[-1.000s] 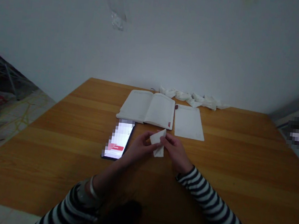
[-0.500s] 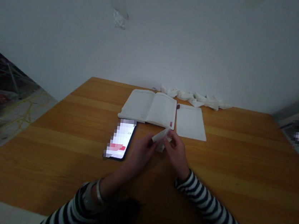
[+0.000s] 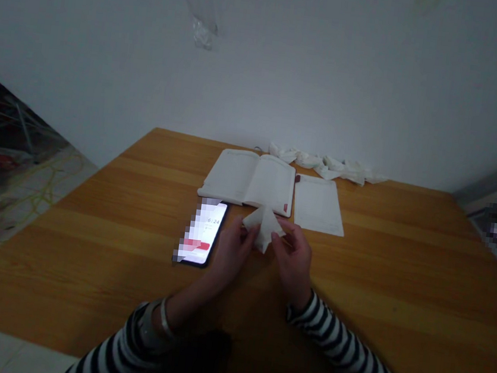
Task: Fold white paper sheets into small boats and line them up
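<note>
Between my hands, above the wooden table, is a small piece of white paper (image 3: 264,227) folded into a pointed shape. My left hand (image 3: 233,249) pinches its left side between thumb and fingers. On the opposite side, my right hand (image 3: 293,254) grips the right corner, its thumb lying in front. Just left of my left hand lies a phone (image 3: 202,232) with a lit screen, part of it pixelated. An open notebook (image 3: 232,175) with pale pages rests behind the paper. To its right is a loose white sheet (image 3: 319,205).
A row of crumpled or folded white papers (image 3: 327,164) lies along the wall at the table's (image 3: 402,258) back edge. A clear plastic bag (image 3: 201,10) hangs on the wall. Clutter and yellow cords (image 3: 48,187) are on the floor at left.
The folded paper has been turned and spread, so its pointed front now faces me. My hands are slightly further apart, both still holding it.
</note>
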### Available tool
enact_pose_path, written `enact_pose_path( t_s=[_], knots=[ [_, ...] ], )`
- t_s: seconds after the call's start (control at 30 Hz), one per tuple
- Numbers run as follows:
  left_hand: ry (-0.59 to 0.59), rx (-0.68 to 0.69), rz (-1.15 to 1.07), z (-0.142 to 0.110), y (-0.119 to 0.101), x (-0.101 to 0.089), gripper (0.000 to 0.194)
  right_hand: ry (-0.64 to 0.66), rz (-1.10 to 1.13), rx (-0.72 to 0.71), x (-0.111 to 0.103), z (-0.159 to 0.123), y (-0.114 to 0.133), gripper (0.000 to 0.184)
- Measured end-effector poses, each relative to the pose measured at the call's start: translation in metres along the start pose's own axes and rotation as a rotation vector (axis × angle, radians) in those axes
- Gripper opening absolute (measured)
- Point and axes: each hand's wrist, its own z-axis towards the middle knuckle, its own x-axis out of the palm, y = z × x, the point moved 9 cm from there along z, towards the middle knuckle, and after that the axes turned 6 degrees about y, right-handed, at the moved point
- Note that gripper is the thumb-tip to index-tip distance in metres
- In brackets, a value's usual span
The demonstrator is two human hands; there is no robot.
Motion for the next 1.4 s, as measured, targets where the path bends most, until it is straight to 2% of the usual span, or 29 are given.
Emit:
enact_pose_path(
  t_s=[0.07,0.17,0.23,0.3,0.37,0.43,0.53,0.6,0.7,0.83,0.9,0.93,1.03,1.13,1.2,1.3,1.33,1.4],
  knots=[
    [0.010,0.004,0.000,0.001,-0.001,0.000,0.024,0.022,-0.009,0.011,0.002,0.001,0.000,0.024],
    [0.051,0.031,0.036,0.001,-0.003,0.004,0.021,0.105,-0.021,0.049,0.006,0.007,-0.005,0.028],
    [0.093,0.059,0.041,0.000,-0.005,0.008,0.021,0.138,0.032,0.109,0.005,0.010,-0.012,0.032],
    [0.116,0.071,-0.012,0.001,-0.005,0.009,0.030,0.189,0.152,0.178,0.005,0.014,-0.019,0.034],
    [0.084,0.053,-0.112,0.005,-0.003,0.002,0.039,0.239,0.299,0.246,0.004,0.017,-0.021,0.033],
    [0.000,0.022,-0.205,0.009,0.000,-0.012,0.042,0.239,0.399,0.323,-0.002,0.021,-0.023,0.029],
    [-0.103,-0.025,-0.288,0.014,0.005,-0.030,0.047,0.248,0.413,0.432,-0.008,0.023,-0.027,0.024],
    [-0.090,-0.040,-0.295,0.016,0.005,-0.033,0.043,0.260,0.409,0.453,-0.009,0.023,-0.029,0.025],
    [-0.015,-0.027,-0.175,0.019,0.001,-0.027,0.034,0.206,0.385,0.418,-0.013,0.024,-0.032,0.027],
    [0.029,-0.020,-0.023,0.020,0.002,-0.016,0.047,0.142,0.332,0.301,-0.013,0.024,-0.024,0.038],
    [0.036,-0.013,0.026,0.019,0.006,-0.013,0.033,0.164,0.267,0.205,-0.008,0.023,-0.014,0.052],
    [0.027,-0.005,0.046,0.019,0.007,-0.013,0.027,0.194,0.209,0.153,-0.003,0.022,-0.009,0.057],
    [-0.017,0.039,0.045,0.018,0.007,-0.015,0.030,0.260,-0.060,-0.001,0.007,0.017,0.002,0.063],
    [0.087,0.034,-0.026,0.016,0.007,-0.004,0.032,0.217,-0.278,-0.120,0.006,0.013,0.008,0.053],
    [0.162,0.038,-0.095,0.014,0.003,0.003,0.035,0.193,-0.288,-0.143,0.002,0.013,0.009,0.043],
    [0.240,0.042,-0.209,0.012,-0.004,0.007,0.056,0.190,-0.213,-0.069,-0.006,0.020,0.007,0.039],
    [0.263,0.042,-0.212,0.013,-0.005,0.007,0.054,0.171,-0.188,-0.050,-0.011,0.023,0.008,0.041],
    [0.280,0.081,-0.149,0.015,-0.009,0.004,0.034,0.132,-0.150,-0.060,-0.021,0.029,0.015,0.049]
  ],
)
